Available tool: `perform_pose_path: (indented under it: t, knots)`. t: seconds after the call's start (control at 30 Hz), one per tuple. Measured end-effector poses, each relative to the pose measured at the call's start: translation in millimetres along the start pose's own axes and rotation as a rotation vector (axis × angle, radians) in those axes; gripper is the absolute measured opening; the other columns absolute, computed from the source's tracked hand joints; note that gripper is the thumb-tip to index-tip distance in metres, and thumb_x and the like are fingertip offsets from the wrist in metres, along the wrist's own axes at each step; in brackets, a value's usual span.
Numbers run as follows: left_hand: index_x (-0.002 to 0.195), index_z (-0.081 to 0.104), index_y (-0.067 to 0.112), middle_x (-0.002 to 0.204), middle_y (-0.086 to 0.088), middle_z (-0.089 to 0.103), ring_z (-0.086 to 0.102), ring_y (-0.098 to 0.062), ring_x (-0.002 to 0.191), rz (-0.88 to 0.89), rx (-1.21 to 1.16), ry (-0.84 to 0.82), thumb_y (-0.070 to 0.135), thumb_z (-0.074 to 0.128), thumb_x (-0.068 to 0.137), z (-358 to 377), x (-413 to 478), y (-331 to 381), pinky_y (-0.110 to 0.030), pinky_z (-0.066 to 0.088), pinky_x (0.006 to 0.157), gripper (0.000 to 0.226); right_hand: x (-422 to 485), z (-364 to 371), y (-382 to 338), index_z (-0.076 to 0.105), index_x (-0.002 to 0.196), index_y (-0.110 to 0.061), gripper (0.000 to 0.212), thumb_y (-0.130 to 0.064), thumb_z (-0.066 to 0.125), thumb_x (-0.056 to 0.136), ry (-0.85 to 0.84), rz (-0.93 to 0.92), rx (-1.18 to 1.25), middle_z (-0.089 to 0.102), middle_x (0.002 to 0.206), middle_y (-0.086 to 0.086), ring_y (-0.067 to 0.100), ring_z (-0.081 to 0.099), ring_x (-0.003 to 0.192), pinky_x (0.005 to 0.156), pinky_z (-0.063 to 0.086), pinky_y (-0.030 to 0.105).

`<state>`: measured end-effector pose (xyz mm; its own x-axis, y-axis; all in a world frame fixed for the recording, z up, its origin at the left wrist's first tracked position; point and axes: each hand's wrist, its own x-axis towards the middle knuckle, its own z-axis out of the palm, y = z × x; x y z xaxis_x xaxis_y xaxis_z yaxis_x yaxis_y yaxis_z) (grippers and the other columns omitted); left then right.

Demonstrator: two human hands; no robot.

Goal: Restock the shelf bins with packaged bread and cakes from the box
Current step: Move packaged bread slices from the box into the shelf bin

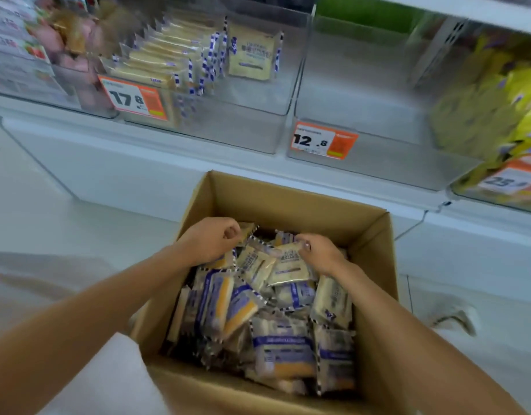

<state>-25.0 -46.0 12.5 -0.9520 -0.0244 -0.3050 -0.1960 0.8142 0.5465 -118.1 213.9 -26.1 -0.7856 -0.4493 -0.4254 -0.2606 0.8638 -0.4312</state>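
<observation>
An open cardboard box (291,196) stands on the floor below the shelf, full of several cream-and-blue packaged cakes (282,351). Both of my hands are inside it, at its far end. My left hand (211,239) has its fingers curled over the packets; what they hold is hidden. My right hand (319,253) pinches the top edge of one cream packet (289,266) lying on the pile. On the shelf, a clear bin (228,121) tagged 17.8 holds a row of the same packets (249,53).
Beside that bin, a clear bin (378,157) tagged 12.8 shows nothing inside. Right of it is a bin of yellow packages (485,115); far left are pink and strawberry packets (57,46). White shelf base and pale floor surround the box.
</observation>
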Motion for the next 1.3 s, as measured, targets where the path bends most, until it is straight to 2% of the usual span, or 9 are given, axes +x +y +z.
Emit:
perform_pose_path:
  t: [0.13,0.27,0.33,0.57,0.7,0.83,1.0,1.17,1.3]
  knots:
    - [0.116,0.064,0.030,0.104,0.013,0.065,0.061,-0.005,0.095,-0.018,-0.008,-0.049,0.032,0.059,0.095,17,8,-7,-0.030,0.053,0.087,0.022,29,19,11,0.030,0.151,-0.014,0.068,-0.036,0.059,0.094,-0.132,0.031,-0.267,0.036,0.153,0.010,0.030,0.033,0.140,0.108,0.036,0.039]
    - [0.112,0.066,0.027,0.103,0.011,0.066,0.061,-0.002,0.091,-0.060,-0.144,-0.013,0.029,0.059,0.096,19,12,-7,-0.025,0.052,0.079,0.018,31,19,24,0.059,0.091,-0.019,0.010,-0.026,0.065,0.088,-0.173,0.027,-0.376,0.054,0.114,0.009,0.026,0.048,0.108,0.086,0.040,0.034]
    - [0.112,0.066,0.025,0.103,0.008,0.067,0.060,-0.002,0.082,-0.097,-0.220,-0.005,0.026,0.059,0.096,20,13,-5,-0.021,0.047,0.066,0.017,19,9,30,0.059,0.083,-0.018,0.008,-0.015,0.063,0.090,-0.171,0.013,-0.169,0.056,0.099,0.003,0.022,0.055,0.098,0.079,0.044,0.032]
    - [0.112,0.064,0.025,0.106,0.006,0.068,0.063,-0.008,0.082,-0.157,-0.408,0.017,0.024,0.061,0.095,22,2,11,-0.024,0.049,0.065,0.017,5,-32,31,0.047,0.140,-0.017,0.055,-0.022,0.069,0.090,-0.140,0.058,0.089,0.054,0.136,0.002,0.019,0.053,0.122,0.101,0.044,0.034]
    - [0.114,0.066,0.023,0.104,0.006,0.068,0.063,-0.005,0.077,-0.164,-0.416,0.000,0.019,0.061,0.094,22,-8,14,-0.022,0.047,0.064,0.020,14,27,30,0.053,0.134,-0.012,0.061,-0.044,0.071,0.085,-0.320,0.177,-0.175,0.055,0.136,0.006,0.026,0.052,0.123,0.105,0.042,0.043]
    - [0.111,0.066,0.025,0.105,0.004,0.069,0.067,-0.019,0.078,-0.187,-0.414,-0.016,0.019,0.061,0.093,17,-11,9,-0.037,0.058,0.068,0.020,19,35,22,0.059,0.083,-0.021,0.026,-0.044,0.072,0.084,-0.191,0.066,-0.236,0.059,0.089,-0.001,0.021,0.054,0.094,0.092,0.043,0.042]
    - [0.120,0.063,0.023,0.119,0.003,0.065,0.064,-0.014,0.103,-0.183,-0.493,0.096,0.026,0.066,0.091,7,-3,15,-0.030,0.052,0.090,0.029,-1,-52,6,0.067,0.105,-0.022,0.026,-0.020,0.078,0.080,-0.024,-0.019,0.205,0.067,0.112,-0.006,0.012,0.061,0.103,0.087,0.047,0.032]
    - [0.148,0.040,0.024,0.144,0.012,0.047,0.045,-0.008,0.132,-0.111,-0.529,-0.058,0.049,0.079,0.075,-15,3,32,-0.034,0.039,0.110,0.086,-14,-85,-33,0.072,0.099,-0.028,0.026,-0.021,0.081,0.076,-0.079,-0.182,0.233,0.071,0.102,-0.015,0.005,0.066,0.096,0.092,0.052,0.038]
    - [0.110,0.067,0.020,0.099,0.002,0.075,0.072,-0.018,0.094,-0.085,-0.677,-0.048,0.026,0.077,0.084,-17,-5,39,-0.025,0.058,0.076,0.029,-11,-74,-67,0.066,0.116,-0.031,0.043,-0.023,0.082,0.077,-0.085,-0.242,0.410,0.066,0.118,-0.011,0.006,0.062,0.108,0.099,0.047,0.033]
